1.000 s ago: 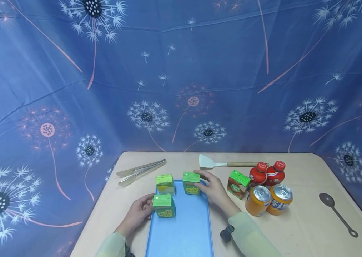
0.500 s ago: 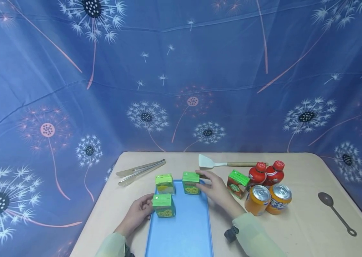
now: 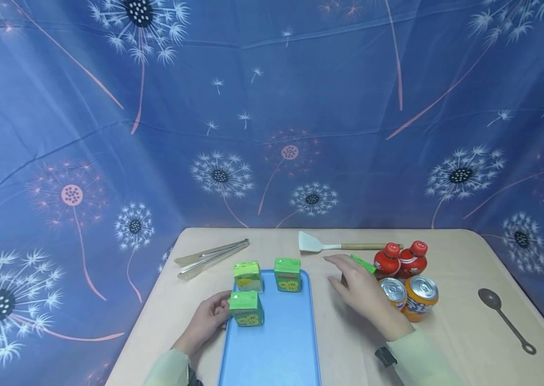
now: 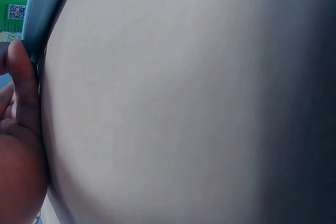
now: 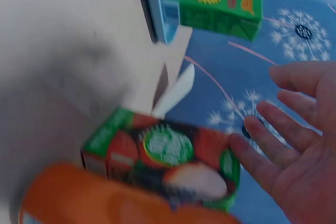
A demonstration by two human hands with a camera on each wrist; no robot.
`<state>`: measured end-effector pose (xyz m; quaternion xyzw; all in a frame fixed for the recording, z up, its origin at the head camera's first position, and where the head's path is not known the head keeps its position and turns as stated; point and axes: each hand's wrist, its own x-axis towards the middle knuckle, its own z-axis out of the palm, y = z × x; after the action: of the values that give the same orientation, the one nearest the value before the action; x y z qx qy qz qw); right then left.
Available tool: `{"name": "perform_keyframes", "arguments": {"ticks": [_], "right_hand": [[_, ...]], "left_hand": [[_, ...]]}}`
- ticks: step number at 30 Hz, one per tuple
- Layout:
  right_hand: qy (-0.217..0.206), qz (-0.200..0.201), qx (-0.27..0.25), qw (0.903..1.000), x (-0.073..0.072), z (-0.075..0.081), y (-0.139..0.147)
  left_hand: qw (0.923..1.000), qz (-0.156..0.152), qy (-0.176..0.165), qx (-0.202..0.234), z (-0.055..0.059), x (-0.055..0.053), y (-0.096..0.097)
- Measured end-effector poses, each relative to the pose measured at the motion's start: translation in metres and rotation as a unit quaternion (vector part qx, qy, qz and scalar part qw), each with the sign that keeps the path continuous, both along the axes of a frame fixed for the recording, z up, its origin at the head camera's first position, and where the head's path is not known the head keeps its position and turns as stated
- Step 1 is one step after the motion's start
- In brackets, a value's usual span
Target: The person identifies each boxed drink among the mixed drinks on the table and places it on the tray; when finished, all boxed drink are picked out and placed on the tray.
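Note:
My right hand (image 3: 361,289) is over the dark-red and green juice carton (image 5: 168,153), its fingers spread and bent a little. In the right wrist view this carton lies beside the fingers, with a gap at most of them. In the head view the hand covers most of it. My left hand (image 3: 205,323) rests at the left rim of the blue tray (image 3: 281,348), beside a green drink carton (image 3: 246,309). Its fingers are bent, and their tips are partly hidden. Two more drink cartons stand at the tray's far end, one yellow-green (image 3: 248,277), one green (image 3: 288,275).
Two orange soda cans (image 3: 423,300) and two red bottles (image 3: 412,261) stand close to the right hand. Behind lies a white spatula (image 3: 313,244) with a wooden handle. Metal tongs (image 3: 211,257) lie back left, a dark spoon (image 3: 501,313) far right. A patterned blue cloth (image 3: 272,107) hangs behind.
My right hand has let go of the green carton at the tray's far right corner and moved right to the dark-red and green carton. The left hand has stayed put.

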<state>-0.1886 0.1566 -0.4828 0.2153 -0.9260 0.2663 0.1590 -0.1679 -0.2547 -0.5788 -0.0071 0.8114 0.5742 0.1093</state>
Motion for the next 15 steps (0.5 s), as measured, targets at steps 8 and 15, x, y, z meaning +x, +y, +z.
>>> {"name": "perform_keyframes", "arguments": {"ticks": [8,15], "right_hand": [[0.053,-0.033,0.030,0.9976,0.006,0.009,0.031],[0.049,-0.077,0.056,0.9943,0.008,0.009,0.045]], "left_hand": [[1.0000,0.001,0.005,-0.002,-0.004,-0.003,-0.001],[1.0000,-0.001,0.007,-0.002,-0.006,-0.004,-0.002]]}}
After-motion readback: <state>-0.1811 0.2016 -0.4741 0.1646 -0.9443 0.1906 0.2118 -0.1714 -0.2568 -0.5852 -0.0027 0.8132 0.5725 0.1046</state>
